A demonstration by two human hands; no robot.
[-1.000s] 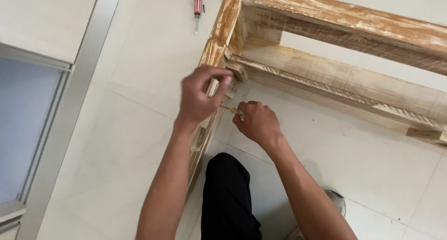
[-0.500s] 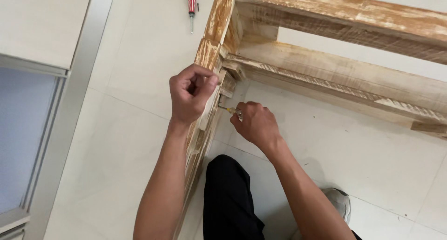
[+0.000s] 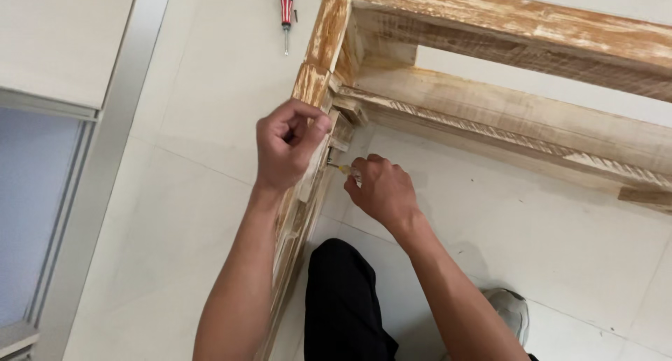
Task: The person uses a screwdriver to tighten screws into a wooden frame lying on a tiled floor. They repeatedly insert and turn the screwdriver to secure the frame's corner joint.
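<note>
Pale floor tiles fill my view, with a grey metal door track running along the left. Nearest to me I see a knee in black trousers and a grey shoe on the tiles. Just above them, my right hand is clenched around a small tool with a yellowish handle; only its tip end shows past my fingers, pointing left at the inner face of the wooden frame. I cannot tell what kind of tool it is. My left hand is curled into a loose fist, thumb and fingers gripping a small pale wood block held against the frame's upright side rail. The two hands sit close together, on either side of that rail, not touching. The frame is rough, whitewashed timber, lying across the floor with a crossbar and a far rail. Beyond its corner, well apart from both hands, a red-and-black screwdriver lies on the tiles.
</note>
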